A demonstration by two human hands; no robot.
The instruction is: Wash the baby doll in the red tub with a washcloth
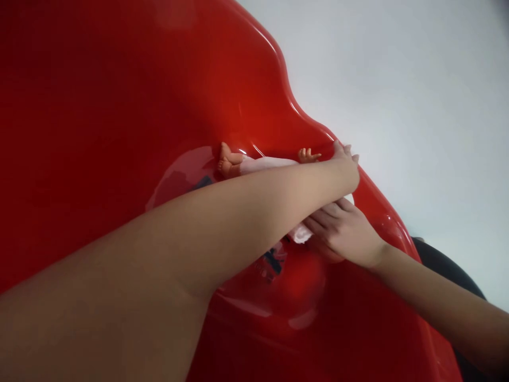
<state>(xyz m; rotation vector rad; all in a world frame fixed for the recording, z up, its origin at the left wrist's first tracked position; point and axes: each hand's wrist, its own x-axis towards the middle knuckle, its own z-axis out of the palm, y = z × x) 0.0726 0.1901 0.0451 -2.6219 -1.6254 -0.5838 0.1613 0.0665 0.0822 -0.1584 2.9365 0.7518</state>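
Observation:
A baby doll in pale pink clothes lies in a glossy red tub, its bare feet towards the left and one small hand raised. My left forearm crosses over its body and hides most of it. At the doll's upper end, my left hand is bent and closed round it, next to the rim; its grip is mostly hidden. My right hand presses its fingers together on the doll's near side, by a pink sleeve with a white frilled cuff. Something white shows between my hands. The doll's head is out of sight.
The tub's curved rim runs along the right. Beyond it is a pale grey-white surface. A dark rounded object stands outside the rim, behind my right forearm. Bright reflections and dark marks show on the tub floor.

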